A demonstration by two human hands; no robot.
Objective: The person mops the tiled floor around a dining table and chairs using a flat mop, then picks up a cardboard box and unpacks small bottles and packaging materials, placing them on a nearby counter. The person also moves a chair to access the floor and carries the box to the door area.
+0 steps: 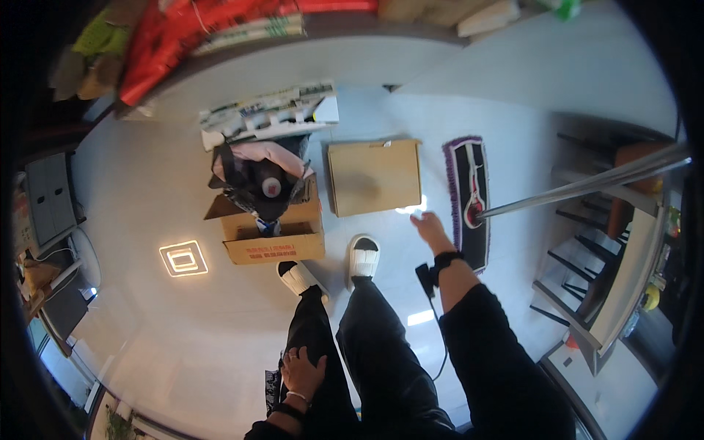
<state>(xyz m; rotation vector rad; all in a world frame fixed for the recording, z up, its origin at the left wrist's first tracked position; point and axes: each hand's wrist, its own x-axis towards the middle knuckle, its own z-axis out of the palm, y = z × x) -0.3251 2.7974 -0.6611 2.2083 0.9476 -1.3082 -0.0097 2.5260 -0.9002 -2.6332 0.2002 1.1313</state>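
My left hand (302, 371) rests on my left thigh with its fingers spread. Out over the floor, my right hand (430, 228) reaches forward, near the lower right corner of a flat closed cardboard box (375, 177). The fingertips of that hand are small in the picture, and whether they hold anything is unclear. Left of the flat box is an open cardboard box (275, 248) with a dark bag with a pink lining (264, 149) above it. A flat mop head with a purple fringe (468, 247) lies to the right of my right hand, its metal pole (572, 185) slanting up to the right.
Behind the bag stand white printed cartons (269, 118). At the right are a table (632, 275) and dark-legged chairs. A white round fan (86, 257) and a grey cabinet (50, 198) are at the left. Red packages (165, 49) lie on a shelf at the top.
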